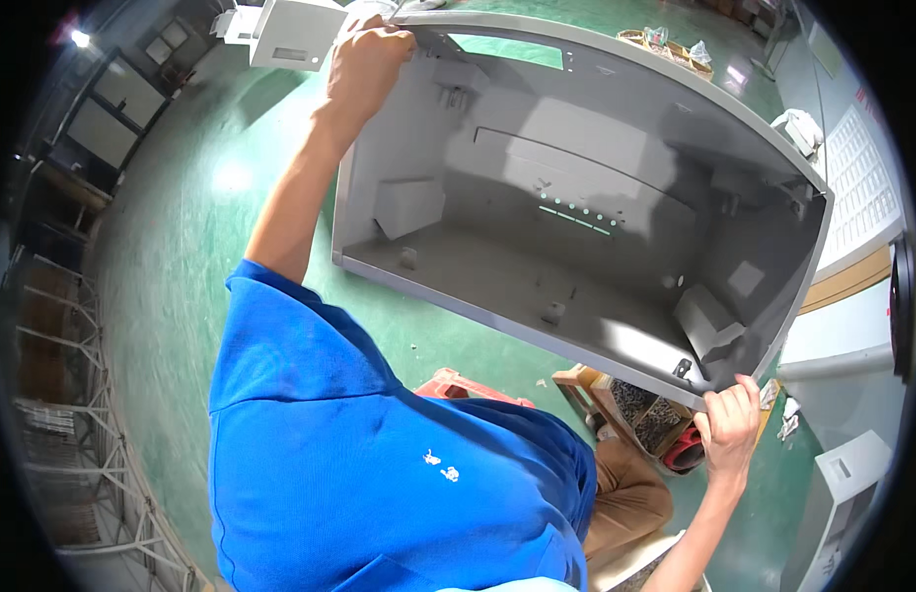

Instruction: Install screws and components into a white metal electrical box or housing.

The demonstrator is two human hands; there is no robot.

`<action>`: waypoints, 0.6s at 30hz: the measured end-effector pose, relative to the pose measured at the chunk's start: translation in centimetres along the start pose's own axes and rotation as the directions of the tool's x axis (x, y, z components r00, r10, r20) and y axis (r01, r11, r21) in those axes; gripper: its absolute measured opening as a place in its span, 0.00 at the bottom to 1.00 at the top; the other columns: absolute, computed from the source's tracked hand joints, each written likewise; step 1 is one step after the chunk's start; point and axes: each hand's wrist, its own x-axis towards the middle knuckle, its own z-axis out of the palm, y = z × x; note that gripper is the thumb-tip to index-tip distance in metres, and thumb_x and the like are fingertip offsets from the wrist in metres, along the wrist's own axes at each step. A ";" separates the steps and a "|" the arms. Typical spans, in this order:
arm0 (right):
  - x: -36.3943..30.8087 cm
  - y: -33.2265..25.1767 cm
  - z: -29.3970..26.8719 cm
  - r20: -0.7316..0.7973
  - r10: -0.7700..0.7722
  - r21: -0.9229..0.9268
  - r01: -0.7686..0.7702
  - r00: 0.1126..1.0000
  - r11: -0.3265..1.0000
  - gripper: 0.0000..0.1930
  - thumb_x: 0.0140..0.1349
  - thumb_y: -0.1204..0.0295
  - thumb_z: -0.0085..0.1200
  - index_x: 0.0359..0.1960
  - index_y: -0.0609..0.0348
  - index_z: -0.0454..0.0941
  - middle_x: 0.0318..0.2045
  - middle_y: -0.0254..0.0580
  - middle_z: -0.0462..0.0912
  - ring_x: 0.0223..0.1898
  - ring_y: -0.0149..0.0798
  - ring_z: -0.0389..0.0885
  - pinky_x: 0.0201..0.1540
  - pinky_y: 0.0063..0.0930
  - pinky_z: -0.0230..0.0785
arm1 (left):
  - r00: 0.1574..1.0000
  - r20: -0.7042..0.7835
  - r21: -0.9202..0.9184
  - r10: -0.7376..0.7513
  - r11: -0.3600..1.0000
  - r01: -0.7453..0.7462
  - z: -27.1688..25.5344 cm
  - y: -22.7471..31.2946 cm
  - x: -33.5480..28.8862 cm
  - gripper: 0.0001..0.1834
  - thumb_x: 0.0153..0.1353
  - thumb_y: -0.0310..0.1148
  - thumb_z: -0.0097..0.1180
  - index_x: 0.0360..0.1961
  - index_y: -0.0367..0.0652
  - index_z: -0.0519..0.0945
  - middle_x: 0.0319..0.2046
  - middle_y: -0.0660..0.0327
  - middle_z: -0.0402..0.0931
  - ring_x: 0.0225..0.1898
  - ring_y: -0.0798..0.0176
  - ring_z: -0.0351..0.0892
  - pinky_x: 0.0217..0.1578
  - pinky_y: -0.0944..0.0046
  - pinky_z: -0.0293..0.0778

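Note:
A large grey sheet-metal cabinet (576, 271) fills the upper middle of the head view, tilted with its open side facing me. Inside it are brackets, a row of small holes, slots and a rectangular cutout in the far wall. My left hand (367, 61) is closed over its upper left corner, fingers wrapped round the rim. At the lower right corner, my right hand (729, 426) grips the near rim, with the thumb side along the edge. Both arms are spread wide across the cabinet. What supports the cabinet underneath is hidden.
Below the cabinet's near edge stands a wooden tray (579, 385) of small metal parts, with a red object (687, 450) beside it. A red plastic stool (458, 383) is close to me. Other grey metal housings stand at upper left (298, 32) and lower right (841, 493).

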 end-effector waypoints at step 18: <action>1.4 -1.4 -0.7 -0.040 0.029 -0.007 -0.029 0.999 1.000 0.09 0.36 0.84 0.52 0.23 0.65 0.70 0.18 0.42 0.64 0.24 0.41 0.67 0.53 0.40 0.66 | 1.000 -0.015 0.151 -0.007 0.989 0.009 4.9 -2.3 1.2 0.07 0.41 0.34 0.54 0.17 0.51 0.84 0.24 0.58 0.80 0.39 0.57 0.78 0.38 0.58 0.73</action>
